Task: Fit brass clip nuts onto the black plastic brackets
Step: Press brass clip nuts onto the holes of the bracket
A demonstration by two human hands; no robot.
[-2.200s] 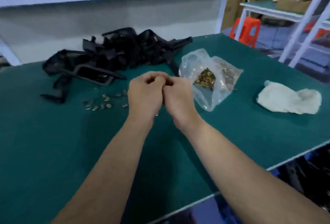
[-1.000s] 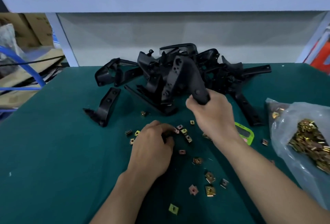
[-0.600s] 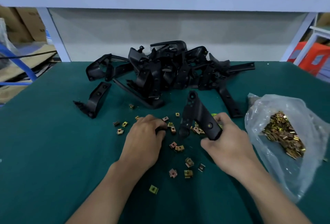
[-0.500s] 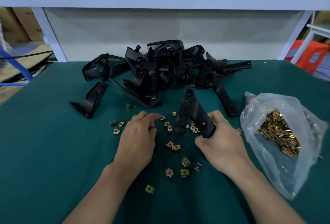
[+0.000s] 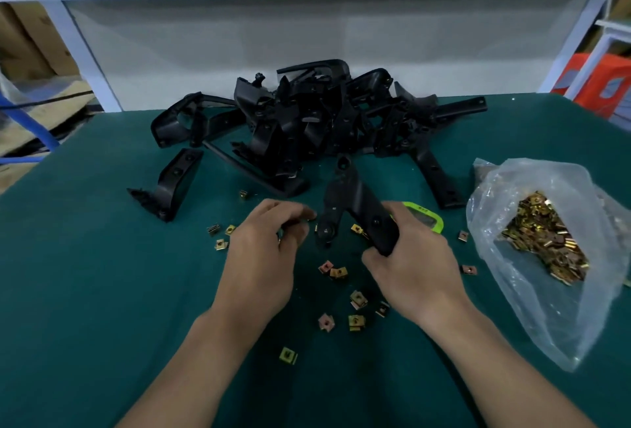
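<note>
My right hand (image 5: 416, 267) grips a black plastic bracket (image 5: 353, 204) by its near arm and holds it tilted just above the green mat. My left hand (image 5: 263, 257) is beside the bracket's lower left end. Its thumb and fingertips are curled together, pinching what looks like a small brass clip nut. Several loose clip nuts (image 5: 338, 272) lie scattered on the mat around and between my hands. A pile of black brackets (image 5: 307, 120) sits at the back of the table.
A clear plastic bag of clip nuts (image 5: 543, 243) lies at the right. A single bracket (image 5: 174, 185) stands apart at the left. A green-rimmed object (image 5: 426, 219) lies behind my right hand. White shelf posts (image 5: 85, 55) and a back panel close off the rear.
My right hand lifted one bracket off the pile and brought it down toward me. My left hand picked among the loose nuts and now sits pinched beside the bracket's end.
</note>
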